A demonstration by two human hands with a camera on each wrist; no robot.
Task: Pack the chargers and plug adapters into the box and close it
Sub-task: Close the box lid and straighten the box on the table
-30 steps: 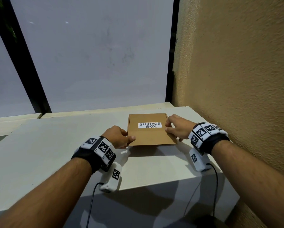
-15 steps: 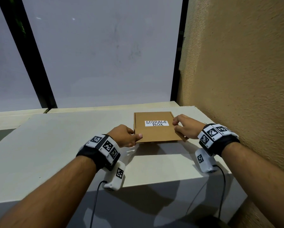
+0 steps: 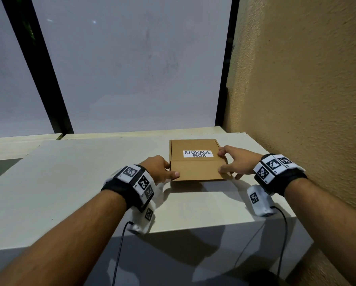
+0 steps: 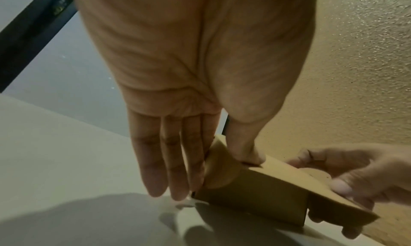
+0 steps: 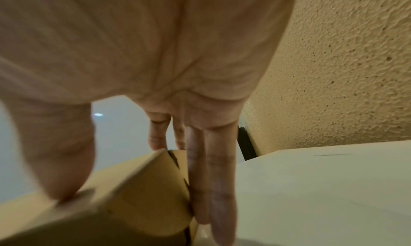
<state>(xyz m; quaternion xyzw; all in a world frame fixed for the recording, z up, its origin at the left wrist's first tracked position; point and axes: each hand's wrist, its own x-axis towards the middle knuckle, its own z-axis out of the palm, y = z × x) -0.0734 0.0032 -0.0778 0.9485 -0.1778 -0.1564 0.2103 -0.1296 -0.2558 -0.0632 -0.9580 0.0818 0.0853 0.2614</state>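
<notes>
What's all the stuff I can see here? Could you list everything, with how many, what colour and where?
Box: one, brown cardboard, lid down, on the table near the wall, between both hands.
Label: one, white with black letters reading STORAGE BOX, on the box lid.
Table: one, off-white, in front of the window.
Window: pale grey panes with black frame bars, behind the table.
Wall: one, rough yellow-tan, on the right.
Chargers and plug adapters: none in view.
Wrist bands: two, black with black-and-white square patterns, one on each wrist, each with a white unit and a black cable below.
Left hand: thumb on the lid, fingers straight along the box's left side.
Right hand: thumb on the lid, fingers along the right side.
</notes>
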